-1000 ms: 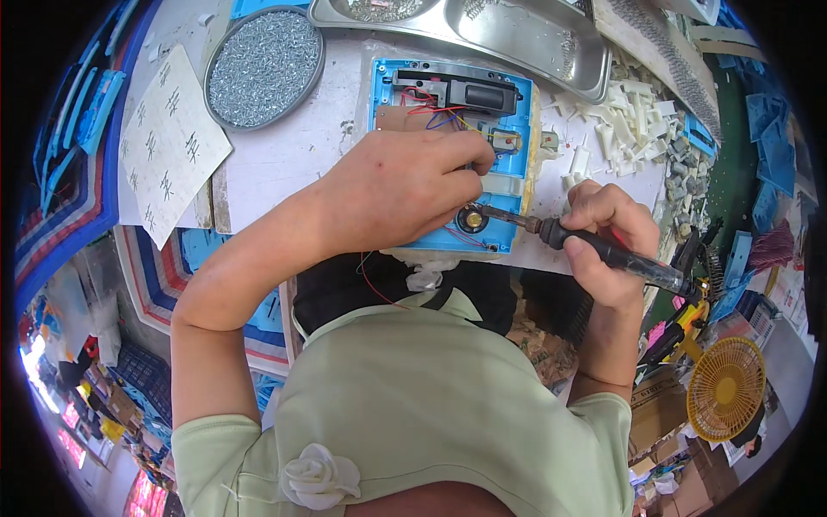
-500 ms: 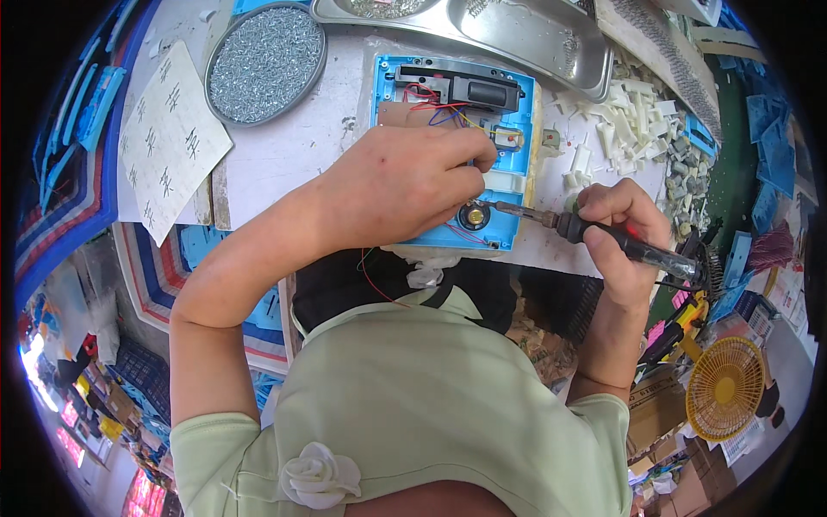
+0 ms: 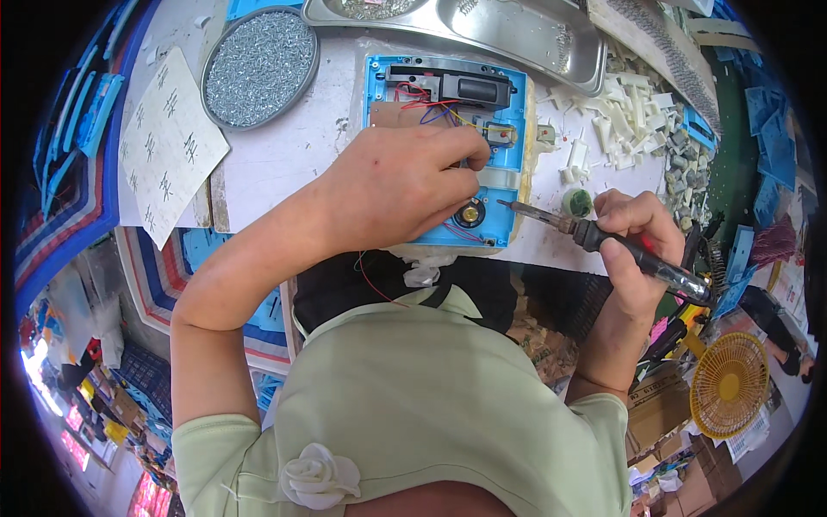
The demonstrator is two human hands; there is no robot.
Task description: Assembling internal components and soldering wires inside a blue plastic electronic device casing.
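My right hand (image 3: 639,246) grips a soldering iron (image 3: 590,234) by its dark handle, fingers wrapped round it. The iron's tip points left, just right of a round black speaker-like part (image 3: 470,213) and apart from it. That part sits in the lower end of a blue plastic casing (image 3: 512,194). Over the casing lies my left hand (image 3: 413,179), fingers closed in a pinch; whatever is between them is hidden. Red, blue and yellow wires (image 3: 438,108) run across the casing from a brown board (image 3: 392,115). A thin red wire (image 3: 369,277) hangs off the near edge.
A round tray of small screws (image 3: 258,69) stands at the far left, beside a paper sheet (image 3: 170,142). A metal tray (image 3: 517,43) lies behind the casing. White plastic pieces (image 3: 624,116) and a small green pot (image 3: 577,202) are on the right.
The soldering iron's tip has drawn back to the right, away from the round part. The green pot now shows. My left hand stays nearly in place.
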